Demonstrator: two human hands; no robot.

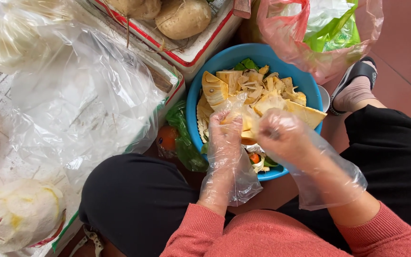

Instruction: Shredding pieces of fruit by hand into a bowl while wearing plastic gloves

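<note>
Both gloved hands, left hand and right hand, pinch a pale bamboo-shoot piece lying crosswise between them.

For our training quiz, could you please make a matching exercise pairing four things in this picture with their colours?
Things:
1. basin
2. sleeves
3. trousers
4. bag beside the foot

Colours:
A. black
B. translucent pink
C. blue
D. coral red

Pairs: 1-C, 2-D, 3-A, 4-B
</note>
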